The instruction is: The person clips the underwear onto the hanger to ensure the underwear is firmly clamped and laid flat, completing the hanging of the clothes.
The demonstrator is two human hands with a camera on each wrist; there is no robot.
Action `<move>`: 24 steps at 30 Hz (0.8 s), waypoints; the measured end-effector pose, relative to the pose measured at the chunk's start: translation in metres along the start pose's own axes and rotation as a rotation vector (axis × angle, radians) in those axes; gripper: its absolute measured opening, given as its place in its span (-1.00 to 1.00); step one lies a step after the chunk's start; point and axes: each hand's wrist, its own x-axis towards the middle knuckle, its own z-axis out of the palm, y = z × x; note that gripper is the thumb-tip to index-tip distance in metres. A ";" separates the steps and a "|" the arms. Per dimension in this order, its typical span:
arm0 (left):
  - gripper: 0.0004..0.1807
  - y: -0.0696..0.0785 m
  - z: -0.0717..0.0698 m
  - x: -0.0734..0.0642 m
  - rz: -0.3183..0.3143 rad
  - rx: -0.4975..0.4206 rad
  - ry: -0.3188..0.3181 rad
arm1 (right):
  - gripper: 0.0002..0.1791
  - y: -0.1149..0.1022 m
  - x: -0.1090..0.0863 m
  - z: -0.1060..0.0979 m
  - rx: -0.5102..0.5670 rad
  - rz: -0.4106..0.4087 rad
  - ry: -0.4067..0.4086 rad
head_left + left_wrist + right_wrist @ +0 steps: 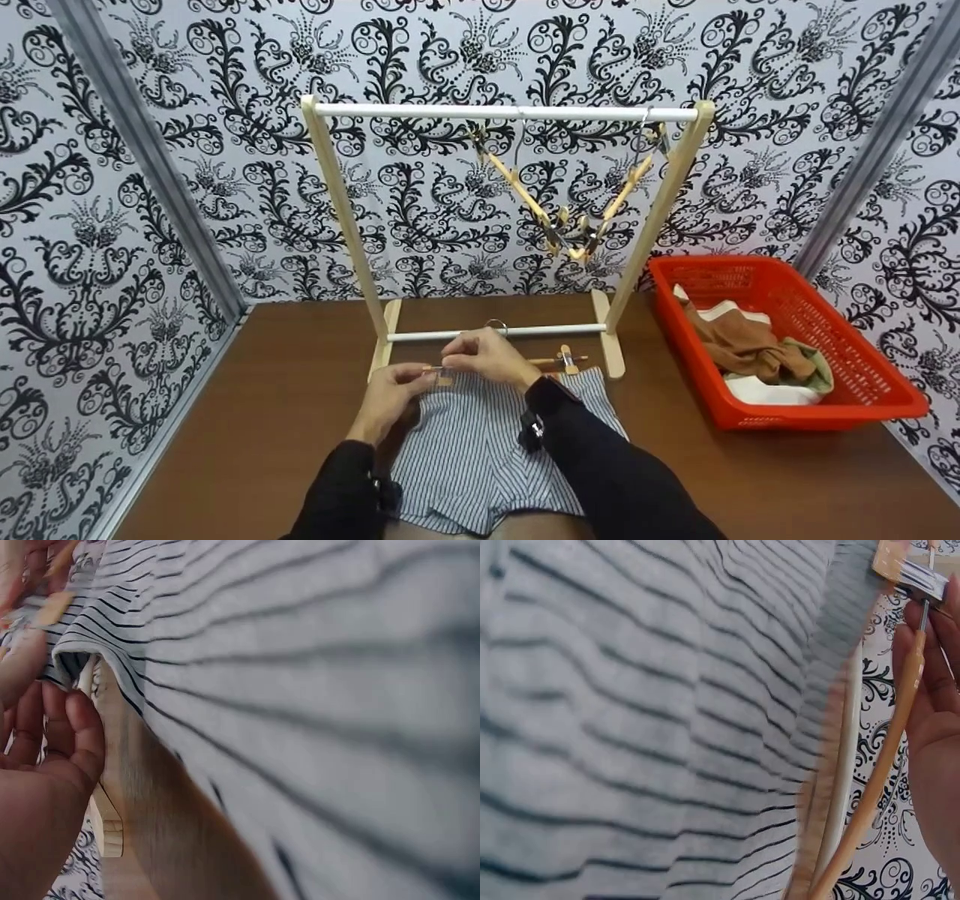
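Observation:
Striped shorts point(480, 450) lie flat, waistband toward the rack. A wooden clip hanger point(885, 757) runs along the waistband, its hook up by the rack's lower bar. One clip point(568, 360) sits at the right end. At the left end, my left hand point(391, 396) pinches the hanger beside the other clip point(444, 381), close to the shorts' corner. My right hand point(487, 358) grips the hanger at the same clip, thumb and fingers curled over it. In the right wrist view the metal clip point(922, 579) shows at the fingertips; in the left wrist view it is blurred.
A wooden rack point(352, 217) with white bars stands behind the shorts. Two clip hangers point(517, 184) hang from its top bar at the right. A red basket point(847, 322) with crumpled brown, white and green clothes stands right. Patterned walls enclose the brown table point(247, 420).

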 end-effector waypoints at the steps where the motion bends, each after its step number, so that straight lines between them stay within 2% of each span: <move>1: -0.82 0.000 0.000 0.000 0.000 -0.017 0.009 | -0.79 0.000 0.000 0.001 0.003 -0.002 -0.001; 10: -0.79 -0.001 -0.001 0.000 -0.063 -0.051 0.035 | -0.77 0.004 -0.001 0.011 0.024 0.061 0.011; 20: -0.81 -0.001 0.003 0.000 -0.064 -0.039 0.062 | -0.61 0.002 -0.003 0.013 -0.094 0.073 0.022; 24: -0.80 0.000 0.004 0.000 -0.042 0.011 0.072 | -0.56 0.000 -0.005 0.010 -0.115 0.071 0.014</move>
